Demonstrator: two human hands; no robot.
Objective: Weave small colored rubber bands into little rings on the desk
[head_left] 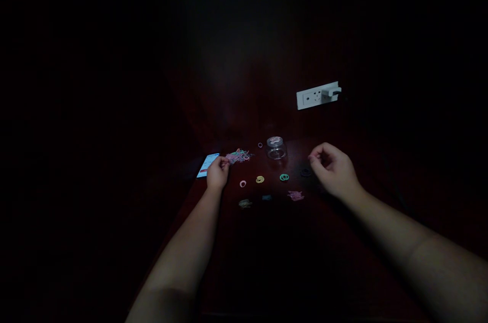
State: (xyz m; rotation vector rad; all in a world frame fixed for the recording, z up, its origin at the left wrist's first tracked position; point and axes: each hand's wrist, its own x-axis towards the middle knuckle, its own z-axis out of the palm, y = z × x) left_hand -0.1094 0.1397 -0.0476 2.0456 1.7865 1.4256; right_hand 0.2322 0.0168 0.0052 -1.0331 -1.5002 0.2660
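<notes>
At the left edge of a tangled heap of coloured elastic bands (239, 155), the fingers of my left hand (217, 173) are pinched together. Whatever lies between those fingertips is too small and dark to name. My right hand (334, 169) is raised at the right, thumb and forefinger closed in a pinch whose content I cannot make out. Near its fingertips lies a dark group of bands (305, 173). Small groups sit between my hands: pink bands (243, 184), yellow bands (260, 179), green bands (284, 177). Nearer me are magenta bands (296, 195), blue-grey bands (266, 197) and brownish bands (245, 203).
A clear lidded jar (276, 150) stands behind the groups, with a single pale band (260, 145) beside it. A lit phone (208, 165) lies by my left hand. On the back wall is a white socket panel (310, 98) with a plug (331, 92). The surroundings are very dark.
</notes>
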